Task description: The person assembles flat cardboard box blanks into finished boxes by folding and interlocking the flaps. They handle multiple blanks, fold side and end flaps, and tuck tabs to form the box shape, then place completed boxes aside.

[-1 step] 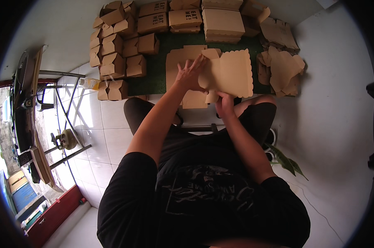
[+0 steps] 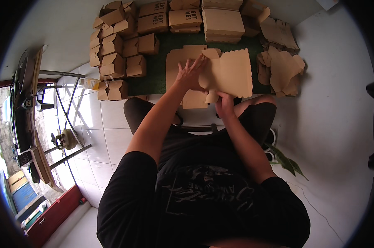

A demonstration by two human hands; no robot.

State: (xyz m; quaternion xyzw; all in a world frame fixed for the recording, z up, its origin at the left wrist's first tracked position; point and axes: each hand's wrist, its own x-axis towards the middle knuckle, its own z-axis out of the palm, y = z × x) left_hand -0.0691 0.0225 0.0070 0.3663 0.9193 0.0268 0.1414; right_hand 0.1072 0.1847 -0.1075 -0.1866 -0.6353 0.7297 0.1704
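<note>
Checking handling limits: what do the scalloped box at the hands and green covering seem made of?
Scalloped box: likely thin cardboard, matte tan, judging by creases and cut edges. Green covering: perhaps artificial turf, dull; mottled texture suggests it, fibres unclear.

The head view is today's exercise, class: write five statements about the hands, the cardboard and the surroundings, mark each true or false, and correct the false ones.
1. The left hand has its fingers spread over cardboard. True.
2. The right hand is at the far edge of the scalloped cardboard piece. False: it is at the near edge, by a small flap.
3. Small brown boxes are piled at the left of the green mat. True.
4. The long green leaves are on the person's left. False: they are on the right.
5. The shirt is black. True.
</note>
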